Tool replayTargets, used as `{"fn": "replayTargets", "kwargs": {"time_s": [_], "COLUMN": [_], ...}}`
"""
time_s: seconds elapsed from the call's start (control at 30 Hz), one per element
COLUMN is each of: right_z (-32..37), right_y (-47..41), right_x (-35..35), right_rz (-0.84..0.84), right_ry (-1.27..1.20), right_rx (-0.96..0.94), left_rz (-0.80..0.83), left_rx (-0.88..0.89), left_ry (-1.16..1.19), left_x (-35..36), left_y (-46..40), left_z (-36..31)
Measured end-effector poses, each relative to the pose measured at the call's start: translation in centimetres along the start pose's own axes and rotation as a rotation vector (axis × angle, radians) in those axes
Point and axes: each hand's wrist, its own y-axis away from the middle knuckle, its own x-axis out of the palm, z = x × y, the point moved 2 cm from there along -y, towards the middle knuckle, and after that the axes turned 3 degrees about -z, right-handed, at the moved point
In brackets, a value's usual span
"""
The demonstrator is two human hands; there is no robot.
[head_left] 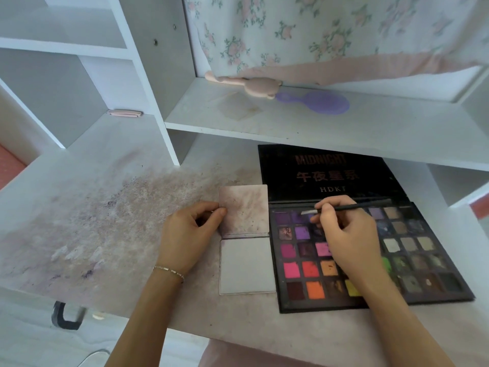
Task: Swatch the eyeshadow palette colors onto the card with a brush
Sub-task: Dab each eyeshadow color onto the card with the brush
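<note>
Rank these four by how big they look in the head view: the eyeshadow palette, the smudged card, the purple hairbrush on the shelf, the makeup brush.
1. eyeshadow palette
2. smudged card
3. purple hairbrush, though it lies farther from the camera, so its true size against the card is unsure
4. makeup brush, thinnest by far

The eyeshadow palette (pixel 370 250) lies open on the desk (pixel 105 221), its lid (pixel 325 173) flat behind the pans and running under the shelf (pixel 291 120). Just left of it, touching its edge, sits the card (pixel 246 239). The left hand (pixel 190 234) rests on the desk at the card's left edge; the right hand (pixel 344 234) is over the pans with the brush (pixel 349 207). Up on the shelf lie a comb (pixel 248 86) and, right of it, a hairbrush (pixel 317 102).
</note>
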Motion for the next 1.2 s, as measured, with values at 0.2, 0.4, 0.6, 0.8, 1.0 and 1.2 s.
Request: {"fn": "replayTargets", "kwargs": {"time_s": [0.2, 0.4, 0.6, 0.8, 1.0, 1.2], "right_z": [0.33, 0.22, 0.04, 0.14, 0.25, 0.47], "right_y": [0.06, 0.06, -0.03, 0.01, 0.05, 0.10], "right_x": [0.10, 0.12, 0.16, 0.19, 0.10, -0.19], "right_rz": [0.052, 0.050, 0.076, 0.087, 0.067, 0.031], "right_ry": [0.014, 0.037, 0.076, 0.058, 0.058, 0.035], "right_rx": [0.003, -0.003, -0.020, -0.021, -0.024, -0.037], "left_rz": [-0.010, -0.019, -0.016, -0.015, -0.016, -0.014], "left_rx": [0.013, 0.009, 0.015, 0.010, 0.004, -0.001], "left_ry": [-0.007, -0.002, 0.001, 0.006, 0.007, -0.002], "left_x": [0.00, 0.06, 0.01, -0.01, -0.03, -0.07], "left_y": [0.04, 0.03, 0.09, 0.15, 0.18, 0.19], "left_z": [-0.07, 0.00, -0.06, -0.24, -0.29, -0.25]}}
